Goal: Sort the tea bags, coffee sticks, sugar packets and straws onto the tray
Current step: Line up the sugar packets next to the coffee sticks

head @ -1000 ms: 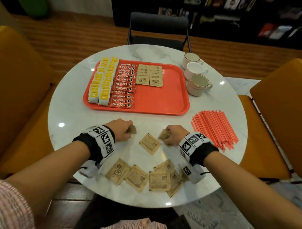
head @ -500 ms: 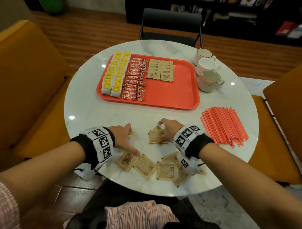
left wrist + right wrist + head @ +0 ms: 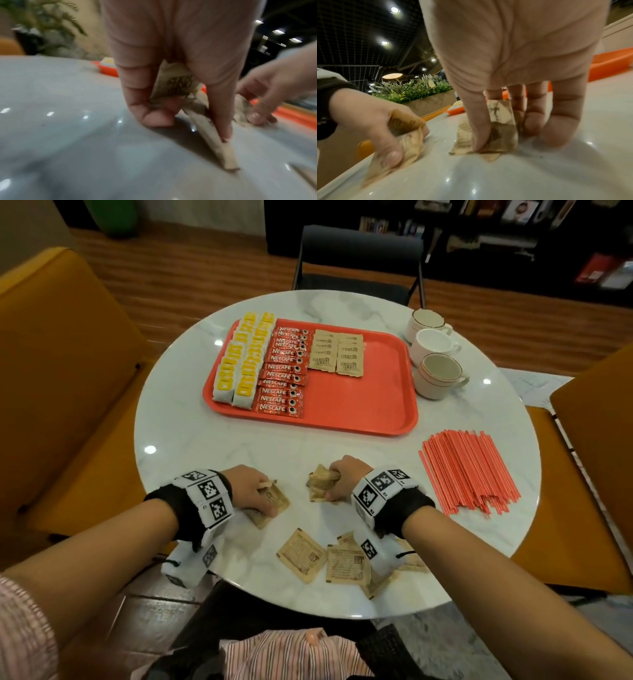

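My left hand (image 3: 255,491) pinches brown sugar packets (image 3: 178,86) at the table's near middle, one packet's lower edge resting on the marble (image 3: 214,140). To its right, my right hand (image 3: 342,479) grips a small stack of brown sugar packets (image 3: 501,125) standing on the table. Several more brown packets (image 3: 303,554) lie loose near the front edge, partly under my right wrist. The red tray (image 3: 363,405) holds rows of yellow tea bags (image 3: 239,364), red coffee sticks (image 3: 282,371) and brown sugar packets (image 3: 337,352). Red straws (image 3: 469,470) lie in a heap at the right.
Three cups (image 3: 440,374) stand right of the tray on the round marble table (image 3: 191,433). Orange seats (image 3: 65,392) flank the table and a dark chair (image 3: 359,258) stands behind it. The tray's right half is bare.
Both hands took up further packets from the table: the left one slid toward me and now pinches a second packet, the right one gathered the middle packet into its stack.
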